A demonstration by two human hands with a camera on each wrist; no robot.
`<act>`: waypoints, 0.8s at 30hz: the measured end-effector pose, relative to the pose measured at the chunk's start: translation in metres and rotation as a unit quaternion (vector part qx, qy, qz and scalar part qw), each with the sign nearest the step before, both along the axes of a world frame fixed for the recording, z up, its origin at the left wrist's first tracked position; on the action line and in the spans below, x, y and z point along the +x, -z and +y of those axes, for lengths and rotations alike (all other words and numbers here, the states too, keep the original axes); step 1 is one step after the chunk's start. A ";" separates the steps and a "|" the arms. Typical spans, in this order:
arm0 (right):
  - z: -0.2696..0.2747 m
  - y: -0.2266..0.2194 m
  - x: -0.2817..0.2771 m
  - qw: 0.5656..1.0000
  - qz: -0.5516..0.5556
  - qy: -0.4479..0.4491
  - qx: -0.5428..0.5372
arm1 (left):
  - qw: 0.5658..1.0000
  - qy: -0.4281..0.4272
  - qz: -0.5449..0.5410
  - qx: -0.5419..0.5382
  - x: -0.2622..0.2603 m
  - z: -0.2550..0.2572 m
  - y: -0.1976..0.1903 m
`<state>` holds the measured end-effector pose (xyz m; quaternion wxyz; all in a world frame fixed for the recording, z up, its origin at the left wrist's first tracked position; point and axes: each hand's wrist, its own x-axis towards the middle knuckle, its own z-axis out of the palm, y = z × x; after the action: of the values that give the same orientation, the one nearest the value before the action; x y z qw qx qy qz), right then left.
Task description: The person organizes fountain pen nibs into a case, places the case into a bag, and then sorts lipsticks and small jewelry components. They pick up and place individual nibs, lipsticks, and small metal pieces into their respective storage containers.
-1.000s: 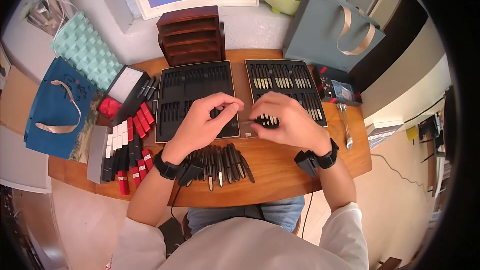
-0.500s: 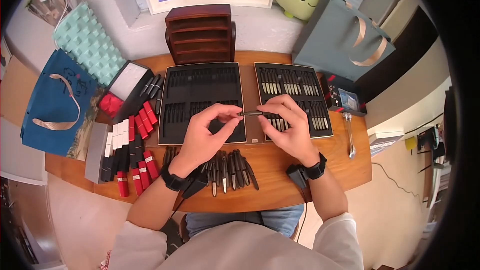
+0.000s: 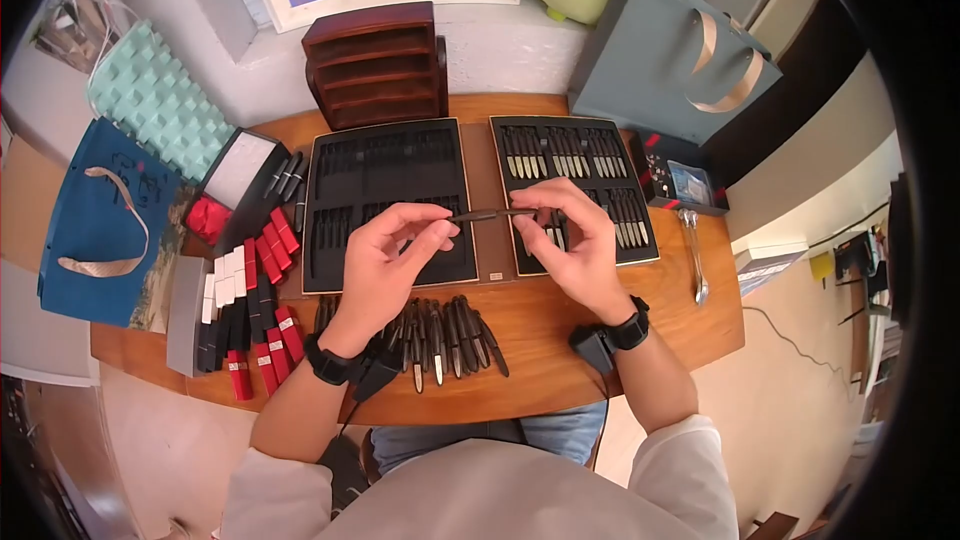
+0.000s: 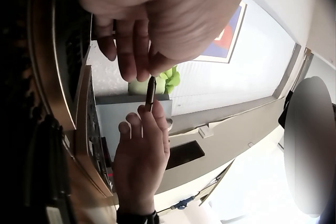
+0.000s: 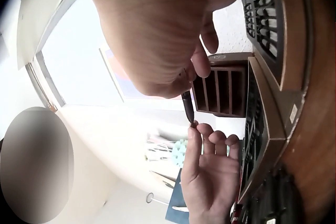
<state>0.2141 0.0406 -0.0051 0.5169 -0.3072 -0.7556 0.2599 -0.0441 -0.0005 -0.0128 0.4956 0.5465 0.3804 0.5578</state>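
A slim, dark pen-like stick [image 3: 485,215] is held level between the two hands, above the gap between two flat cases. My left hand [image 3: 390,255] pinches its left end between thumb and fingertips. The right hand [image 3: 575,245] pinches the other end. In the left wrist view the stick [image 4: 150,95] shows a narrow tapered end; in the right wrist view the stick [image 5: 188,107] spans both hands' fingertips. The left case [image 3: 385,180] has dark slotted rows. Pale-ended dark sticks fill rows of the right case [image 3: 567,183]. More loose dark sticks [image 3: 437,335] lie in front.
Red, white and black small boxes [image 3: 262,285] crowd the left side, near a blue paper bag [image 3: 105,225]. A dark wooden rack [image 3: 378,65] stands behind the cases. At right are a grey bag [image 3: 665,60], a black box [image 3: 680,175] and metal spoons [image 3: 693,255].
My right hand has come away from over the right case, and both hands have taken the stick by its ends. They have drawn slightly apart, showing more of it.
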 end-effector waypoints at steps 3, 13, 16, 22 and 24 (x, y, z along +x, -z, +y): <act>-0.001 0.002 0.002 0.995 0.052 -0.017 -0.080 | 0.999 0.008 -0.024 -0.034 -0.003 0.000 0.001; -0.001 0.000 0.006 0.935 0.192 -0.138 -0.265 | 0.991 0.039 -0.092 -0.084 -0.008 0.000 0.000; -0.001 -0.002 0.006 0.926 0.212 -0.140 -0.280 | 0.988 0.056 -0.110 -0.093 -0.009 0.000 0.002; 0.000 -0.002 0.010 0.924 0.203 -0.142 -0.291 | 0.984 0.075 -0.132 -0.089 -0.007 0.000 0.003; 0.000 -0.002 0.010 0.926 0.204 -0.140 -0.285 | 0.986 0.067 -0.126 -0.087 -0.008 -0.001 0.002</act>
<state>0.2238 0.0402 -0.0034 0.5090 -0.2727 -0.5631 0.5911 -0.0518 -0.0013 -0.0148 0.6210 0.4511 0.3247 0.5526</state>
